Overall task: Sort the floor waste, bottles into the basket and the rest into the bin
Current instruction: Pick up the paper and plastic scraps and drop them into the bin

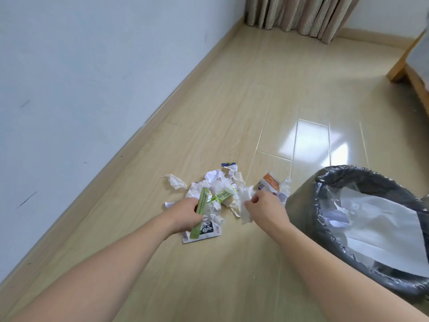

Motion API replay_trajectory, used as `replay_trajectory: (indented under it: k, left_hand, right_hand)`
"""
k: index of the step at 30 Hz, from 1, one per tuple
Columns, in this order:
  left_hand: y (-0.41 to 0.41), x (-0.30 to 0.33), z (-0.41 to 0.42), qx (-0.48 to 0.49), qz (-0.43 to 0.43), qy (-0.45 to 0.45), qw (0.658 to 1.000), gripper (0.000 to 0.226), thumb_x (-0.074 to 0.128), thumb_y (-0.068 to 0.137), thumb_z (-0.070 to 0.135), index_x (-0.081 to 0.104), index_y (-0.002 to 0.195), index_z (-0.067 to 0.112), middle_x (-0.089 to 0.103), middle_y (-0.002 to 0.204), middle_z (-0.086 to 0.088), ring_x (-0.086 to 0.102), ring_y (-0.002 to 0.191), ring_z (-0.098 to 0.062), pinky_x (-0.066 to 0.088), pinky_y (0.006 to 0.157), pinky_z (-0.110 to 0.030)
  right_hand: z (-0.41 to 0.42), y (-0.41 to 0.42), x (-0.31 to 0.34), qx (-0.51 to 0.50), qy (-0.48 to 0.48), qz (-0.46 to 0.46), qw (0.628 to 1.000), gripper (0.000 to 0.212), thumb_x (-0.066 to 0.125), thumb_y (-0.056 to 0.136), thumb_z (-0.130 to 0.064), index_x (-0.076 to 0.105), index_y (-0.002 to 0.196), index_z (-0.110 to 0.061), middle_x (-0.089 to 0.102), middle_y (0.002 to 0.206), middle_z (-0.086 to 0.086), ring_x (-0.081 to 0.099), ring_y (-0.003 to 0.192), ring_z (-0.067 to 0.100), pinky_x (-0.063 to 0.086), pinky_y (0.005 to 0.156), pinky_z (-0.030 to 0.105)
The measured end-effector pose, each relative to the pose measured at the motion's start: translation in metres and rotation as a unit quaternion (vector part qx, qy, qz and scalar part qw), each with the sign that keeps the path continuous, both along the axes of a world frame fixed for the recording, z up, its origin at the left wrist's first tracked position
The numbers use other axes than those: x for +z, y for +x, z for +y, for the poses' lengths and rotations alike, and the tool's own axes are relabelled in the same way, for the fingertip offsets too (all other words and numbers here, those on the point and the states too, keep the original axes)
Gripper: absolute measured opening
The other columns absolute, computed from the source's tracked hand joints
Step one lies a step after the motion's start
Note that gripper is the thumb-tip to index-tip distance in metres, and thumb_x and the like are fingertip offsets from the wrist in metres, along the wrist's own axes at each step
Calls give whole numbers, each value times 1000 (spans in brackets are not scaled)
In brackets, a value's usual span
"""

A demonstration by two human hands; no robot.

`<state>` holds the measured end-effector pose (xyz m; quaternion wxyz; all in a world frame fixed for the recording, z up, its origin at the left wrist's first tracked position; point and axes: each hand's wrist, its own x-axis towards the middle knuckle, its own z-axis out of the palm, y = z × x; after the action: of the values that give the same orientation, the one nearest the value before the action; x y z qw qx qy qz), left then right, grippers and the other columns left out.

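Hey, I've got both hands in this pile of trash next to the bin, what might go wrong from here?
1. Your left hand grips a green sachet with crumpled paper; loose pieces may drop on the way to the bin.
2. Your right hand pinches a thin tissue; it might tear or flutter past the rim.
3. Small scraps, like the one by the left hand, are easily missed.

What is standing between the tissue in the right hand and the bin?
Nothing visible. The right hand pinches the white tissue just left of the bin, whose lined mouth lies open. Only bare floor and the bin's wall separate them.
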<state>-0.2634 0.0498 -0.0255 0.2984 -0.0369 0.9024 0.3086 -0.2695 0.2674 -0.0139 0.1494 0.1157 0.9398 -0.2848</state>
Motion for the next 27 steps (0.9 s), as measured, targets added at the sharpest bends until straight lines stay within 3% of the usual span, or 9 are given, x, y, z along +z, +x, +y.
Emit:
replay_trajectory:
  k: [4,7,10,13,16,20,23,25,27]
  left_hand:
    - [-23,58,37,-36,71,1,997,6,56,84,15,54,81,10,57,75,-5,55,65,-21,47,62,-34]
    - [-35,105,74,-55,112,16,992,9,55,87,16,52,79,13,58,73,-6,54,62,-20,41,58,-28]
    - [-40,142,119,-75,141,45,986,8,55,90,13,52,83,14,60,73,-5,57,56,-16,42,48,-23]
    - [-36,165,168,-103,163,75,978,4,57,90,10,55,94,10,61,77,-6,58,54,-17,43,43,-22]
    - [-28,170,219,-131,154,87,975,4,57,89,8,57,88,12,60,74,-3,57,53,-13,40,39,-16]
    - [-15,147,281,-149,108,62,981,14,61,83,14,66,93,5,70,83,-10,68,68,-23,58,58,-33]
    - [-9,123,308,-160,110,3,981,13,54,78,19,64,79,12,66,75,-8,58,60,-24,55,65,-33]
    - [-10,117,315,-171,142,-39,974,12,46,74,18,58,73,20,58,69,-5,50,59,-23,52,71,-35]
    - [-10,120,315,-191,158,-67,966,14,45,78,13,58,78,17,58,74,-7,50,64,-24,45,63,-31]
  right_hand:
    - [28,-6,63,28,-20,83,996,13,51,89,-24,54,79,-17,62,79,0,56,70,19,39,55,29]
    - [66,-8,104,30,-11,148,988,12,50,92,-22,59,90,-15,63,85,1,60,77,25,49,66,33]
    - [116,-8,129,1,5,181,983,14,49,91,-14,62,92,-17,65,90,3,59,81,24,47,67,31]
    - [171,-5,138,-40,25,152,987,21,47,86,-6,64,88,-18,67,92,3,59,77,21,42,60,26]
    - [218,6,143,-79,35,125,988,24,46,86,-4,65,86,-19,66,90,4,58,73,20,44,57,24]
    - [258,26,127,-109,27,22,993,25,47,88,-5,70,98,-10,69,90,9,67,81,27,59,73,35]
    - [263,36,114,-67,37,-22,997,26,48,88,-6,69,105,-6,68,89,9,62,73,23,55,71,34]
    - [263,39,115,-49,33,-5,998,21,48,84,-3,68,87,-8,66,79,10,53,62,22,52,62,34]
    - [264,40,118,-52,15,17,998,20,46,80,-1,63,78,-11,60,73,8,48,56,19,43,52,26]
